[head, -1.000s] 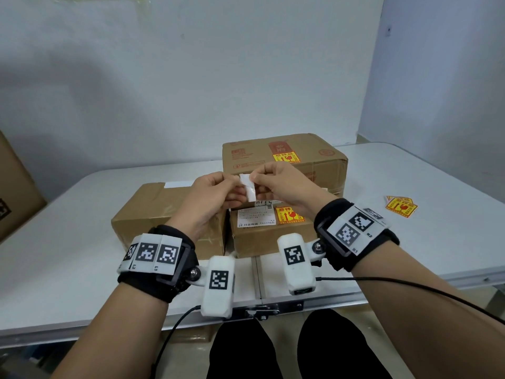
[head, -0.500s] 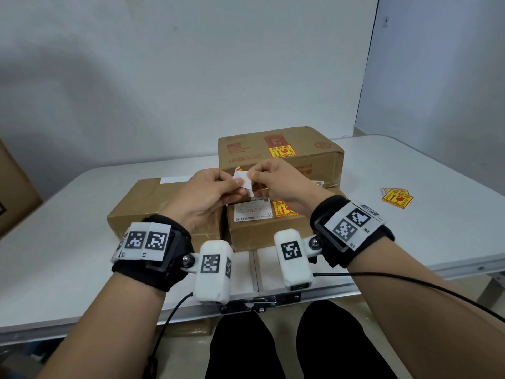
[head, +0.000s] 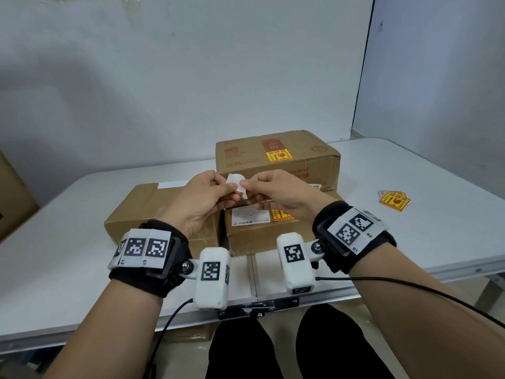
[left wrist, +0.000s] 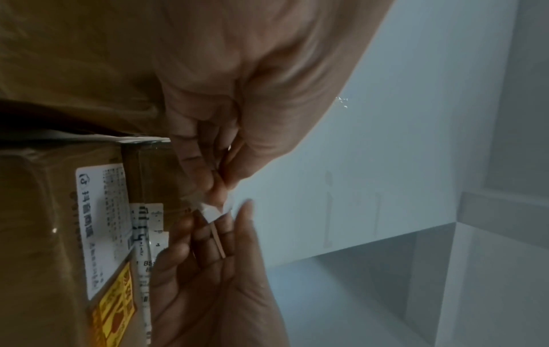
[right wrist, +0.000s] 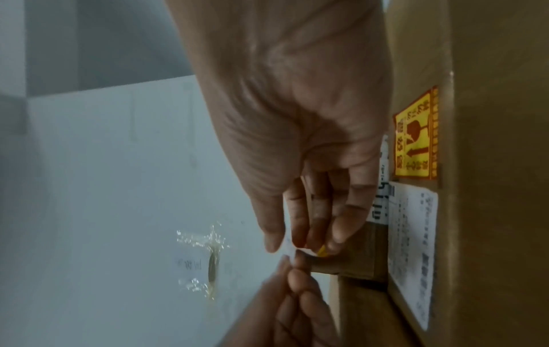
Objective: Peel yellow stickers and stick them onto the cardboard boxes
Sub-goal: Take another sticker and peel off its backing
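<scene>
Above the boxes, my left hand (head: 231,191) and right hand (head: 247,187) both pinch one small sticker (head: 237,183), its white backing facing me. In the left wrist view my left hand's fingertips (left wrist: 218,187) pinch the white paper (left wrist: 212,212). In the right wrist view a yellow edge of the sticker (right wrist: 322,251) shows under my right hand's fingertips (right wrist: 335,234). The far cardboard box (head: 300,162) carries a yellow sticker (head: 278,155). The near box (head: 254,236) also has a yellow sticker (head: 281,214) beside a white label. The left box (head: 142,209) shows no yellow sticker.
A small pile of yellow stickers (head: 395,200) lies on the white table (head: 410,242) to the right. A big cardboard box (head: 13,198) stands at the far left edge. A grey wall rises behind the table.
Both hands keep pinching the sticker in front of the boxes. Its white backing now shows wider and more curled at the top. The boxes have not moved.
</scene>
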`<state>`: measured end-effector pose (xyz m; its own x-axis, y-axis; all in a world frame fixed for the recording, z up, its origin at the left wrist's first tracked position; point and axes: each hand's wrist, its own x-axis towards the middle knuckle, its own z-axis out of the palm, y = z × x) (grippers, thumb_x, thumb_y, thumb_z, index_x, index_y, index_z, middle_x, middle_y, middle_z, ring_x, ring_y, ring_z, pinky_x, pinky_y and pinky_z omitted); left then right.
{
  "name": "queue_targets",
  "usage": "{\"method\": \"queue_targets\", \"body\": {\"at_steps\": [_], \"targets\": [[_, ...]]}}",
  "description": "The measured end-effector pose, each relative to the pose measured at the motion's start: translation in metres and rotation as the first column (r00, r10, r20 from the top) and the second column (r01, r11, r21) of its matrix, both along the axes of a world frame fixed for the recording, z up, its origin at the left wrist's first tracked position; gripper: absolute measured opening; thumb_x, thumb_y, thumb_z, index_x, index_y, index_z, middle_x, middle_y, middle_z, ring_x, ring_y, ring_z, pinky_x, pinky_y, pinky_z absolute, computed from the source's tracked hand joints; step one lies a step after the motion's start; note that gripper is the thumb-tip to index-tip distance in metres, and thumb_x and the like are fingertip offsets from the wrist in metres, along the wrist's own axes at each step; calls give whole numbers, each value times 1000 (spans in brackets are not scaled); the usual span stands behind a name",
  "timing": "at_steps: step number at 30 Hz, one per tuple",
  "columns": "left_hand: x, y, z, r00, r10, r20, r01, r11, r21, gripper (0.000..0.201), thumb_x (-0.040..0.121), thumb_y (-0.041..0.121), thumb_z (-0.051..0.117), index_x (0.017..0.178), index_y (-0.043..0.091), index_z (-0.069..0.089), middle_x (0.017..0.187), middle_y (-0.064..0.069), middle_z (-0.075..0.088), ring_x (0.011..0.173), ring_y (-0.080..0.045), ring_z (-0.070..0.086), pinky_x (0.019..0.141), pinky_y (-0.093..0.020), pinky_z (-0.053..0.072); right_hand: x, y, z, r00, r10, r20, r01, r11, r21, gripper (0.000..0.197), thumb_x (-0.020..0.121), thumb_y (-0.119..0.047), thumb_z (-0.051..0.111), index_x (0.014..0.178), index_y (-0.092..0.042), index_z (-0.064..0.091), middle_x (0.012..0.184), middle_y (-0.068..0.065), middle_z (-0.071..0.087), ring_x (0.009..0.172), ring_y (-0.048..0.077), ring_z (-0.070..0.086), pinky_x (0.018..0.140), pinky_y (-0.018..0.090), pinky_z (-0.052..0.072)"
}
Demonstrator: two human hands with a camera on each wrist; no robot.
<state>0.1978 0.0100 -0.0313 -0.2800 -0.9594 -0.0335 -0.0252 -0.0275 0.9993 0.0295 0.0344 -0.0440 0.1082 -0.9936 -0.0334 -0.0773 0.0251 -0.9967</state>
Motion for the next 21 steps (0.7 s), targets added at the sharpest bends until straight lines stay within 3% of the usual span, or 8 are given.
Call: {"method": "queue_targets", "body": {"at_steps": [6, 11, 15, 18, 21], "targets": [[0, 0, 0, 998, -33, 48, 35, 998, -46, 13, 90, 2, 61, 84, 8, 51, 66, -6, 67, 63, -12, 64, 63, -17, 57, -2, -2, -1, 1000, 19, -11, -19, 1000, -3, 9, 91, -16, 63, 87, -8, 66, 78, 4, 67, 74, 11, 66, 68, 21, 53], [3, 2, 1, 995, -78, 65, 80, 996, -35, 19, 90, -1, 59, 78, 10, 49, 64, -5, 63, 57, -7, 62, 57, -14, 53, -7, -1, 0, 995, 93, 37, -94, 995, 29, 12, 93, -14, 60, 84, -7, 65, 77, 5, 66, 76, 12, 66, 63, 19, 53], [6, -1, 3, 995, -103, -7, 103, 994, 22, 18, 89, 0, 60, 78, 10, 51, 61, -3, 66, 57, -7, 62, 57, -16, 54, -7, -1, 1, 990, 102, 96, -107, 993, 45, 11, 94, -13, 59, 91, -4, 66, 80, 7, 65, 72, 11, 65, 61, 18, 52], [2, -1, 0, 994, -42, -98, 48, 997, 56, 5, 90, 7, 62, 87, 7, 58, 68, -5, 67, 60, -8, 63, 62, -17, 56, -2, 0, 0, 995, 36, 93, -36, 999, -5, 11, 93, -15, 61, 94, -5, 65, 78, 6, 65, 70, 10, 64, 60, 17, 52], [-3, 1, -7, 998, -36, -42, 38, 998, 54, 18, 85, 22, 69, 89, 5, 66, 69, -2, 68, 61, -8, 63, 65, -18, 55, 1, 0, -5, 999, -24, 43, 27, 997, -74, 9, 92, -18, 62, 92, -9, 64, 78, 3, 66, 68, 8, 63, 63, 18, 50]]}}
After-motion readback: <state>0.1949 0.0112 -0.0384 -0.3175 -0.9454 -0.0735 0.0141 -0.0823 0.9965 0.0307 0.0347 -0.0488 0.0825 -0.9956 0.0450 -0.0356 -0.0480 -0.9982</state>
